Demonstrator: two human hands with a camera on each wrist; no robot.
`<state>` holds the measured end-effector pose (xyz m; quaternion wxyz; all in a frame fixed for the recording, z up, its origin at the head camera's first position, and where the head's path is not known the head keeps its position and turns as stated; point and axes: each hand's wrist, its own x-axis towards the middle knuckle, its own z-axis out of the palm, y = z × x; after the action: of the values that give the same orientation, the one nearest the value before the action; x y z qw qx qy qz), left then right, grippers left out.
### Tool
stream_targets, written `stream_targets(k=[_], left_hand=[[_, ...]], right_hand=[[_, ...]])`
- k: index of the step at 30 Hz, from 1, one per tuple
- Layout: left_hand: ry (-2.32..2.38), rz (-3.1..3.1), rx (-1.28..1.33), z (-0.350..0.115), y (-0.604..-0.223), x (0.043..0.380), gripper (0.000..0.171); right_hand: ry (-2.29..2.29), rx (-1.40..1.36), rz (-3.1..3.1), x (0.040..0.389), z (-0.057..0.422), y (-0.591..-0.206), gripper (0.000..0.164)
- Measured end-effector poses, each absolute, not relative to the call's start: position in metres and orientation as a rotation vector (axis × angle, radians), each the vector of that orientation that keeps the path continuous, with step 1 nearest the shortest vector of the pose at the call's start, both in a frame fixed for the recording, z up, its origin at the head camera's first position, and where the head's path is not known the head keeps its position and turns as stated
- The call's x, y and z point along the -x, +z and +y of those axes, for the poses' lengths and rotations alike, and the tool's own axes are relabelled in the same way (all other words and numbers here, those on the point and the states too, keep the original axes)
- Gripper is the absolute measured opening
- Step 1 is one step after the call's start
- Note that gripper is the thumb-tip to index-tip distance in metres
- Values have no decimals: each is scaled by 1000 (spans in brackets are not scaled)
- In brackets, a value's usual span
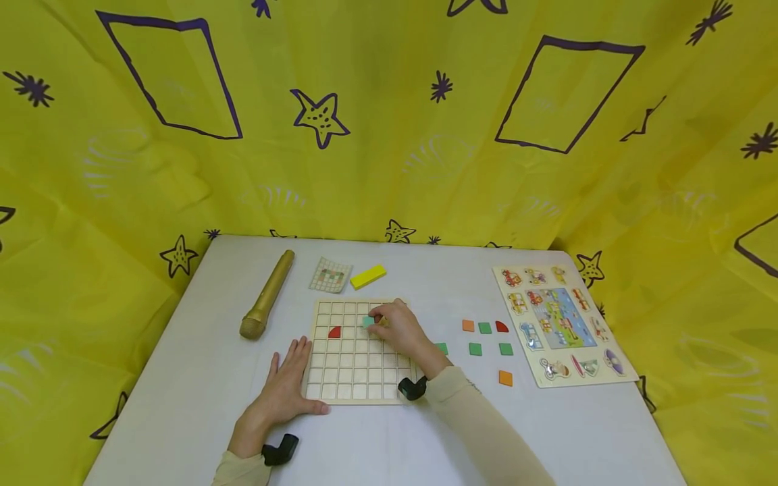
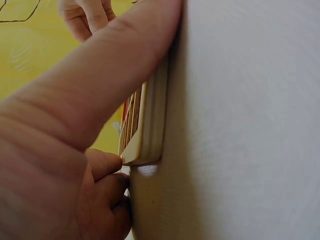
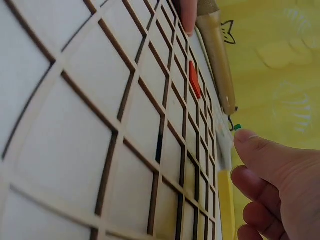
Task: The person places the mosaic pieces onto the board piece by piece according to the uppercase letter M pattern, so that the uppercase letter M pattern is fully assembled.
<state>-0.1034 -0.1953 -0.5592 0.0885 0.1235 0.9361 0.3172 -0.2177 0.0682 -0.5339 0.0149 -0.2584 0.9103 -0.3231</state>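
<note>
My right hand (image 1: 398, 327) pinches a small green square tile (image 1: 367, 322) between thumb and fingers, above the upper part of a wooden grid board (image 1: 345, 373). In the right wrist view only a green edge of that tile (image 3: 237, 127) shows at the thumb tip. My left hand (image 1: 284, 390) lies at the board's left side, fingers extended along the edge and thumb at the near left corner. The left wrist view has the thumb (image 2: 115, 65) across the board's rim (image 2: 152, 120). One red quarter-circle tile (image 1: 334, 332) sits in a cell of the grid.
Right of the board lie several loose tiles, among them an orange square (image 1: 506, 378), a green square (image 1: 475, 349) and a red quarter circle (image 1: 501, 327). A picture puzzle (image 1: 565, 327) is farther right. Behind are a pattern card (image 1: 331, 275), a yellow block (image 1: 368, 277) and a gold microphone (image 1: 267, 295).
</note>
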Motion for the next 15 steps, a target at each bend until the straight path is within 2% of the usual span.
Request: stream_targets(k=[15], left_hand=[[951,2780,-368,-196,-560,103,136]], right_hand=[[-930,855,2818,214,41,-536,26]])
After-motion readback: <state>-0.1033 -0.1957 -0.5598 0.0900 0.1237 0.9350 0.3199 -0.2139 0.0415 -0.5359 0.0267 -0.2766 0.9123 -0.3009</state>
